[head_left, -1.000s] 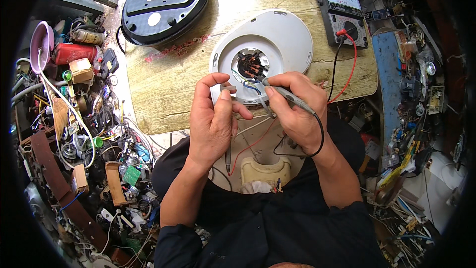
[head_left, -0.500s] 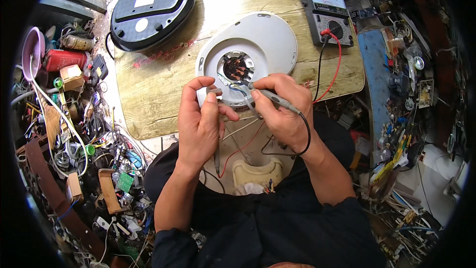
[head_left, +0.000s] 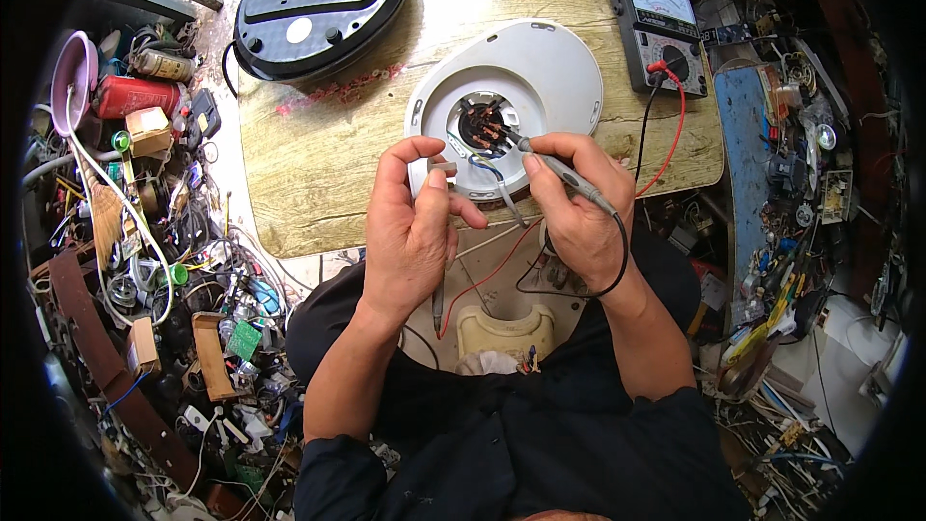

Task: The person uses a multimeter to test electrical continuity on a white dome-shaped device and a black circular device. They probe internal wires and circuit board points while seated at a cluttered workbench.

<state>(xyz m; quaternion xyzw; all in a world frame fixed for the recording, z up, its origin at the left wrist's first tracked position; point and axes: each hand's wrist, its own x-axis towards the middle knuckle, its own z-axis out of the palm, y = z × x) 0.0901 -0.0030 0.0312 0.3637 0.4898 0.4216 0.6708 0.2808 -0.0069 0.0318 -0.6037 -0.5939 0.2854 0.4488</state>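
Note:
A light grey kettle-type power base [head_left: 555, 63] lies on the table with its underside up. Copper-coloured contacts show in the round dark connector [head_left: 482, 123] at its centre. My right hand [head_left: 586, 222] grips a grey test probe [head_left: 577, 181] with a black lead, its tip at the connector's contacts; whether it touches is hard to tell. Between the thumb and index finger of my left hand [head_left: 405, 241] is a white power plug [head_left: 419, 177], beside the base's near-left edge. A second probe [head_left: 438, 311] with a red lead hangs down below that hand, its upper part hidden.
An analog multimeter [head_left: 661, 29] with red and black leads stands at the table's far right. A black round appliance [head_left: 323, 5], underside up, lies at the far left. Heaped parts and cables [head_left: 227, 328] cover the left side; a blue board [head_left: 741, 154] is at the right.
The whole view has shifted, so the table things sit further right. My right hand's probe tip has moved in to the connector's contacts. My left hand still holds the plug.

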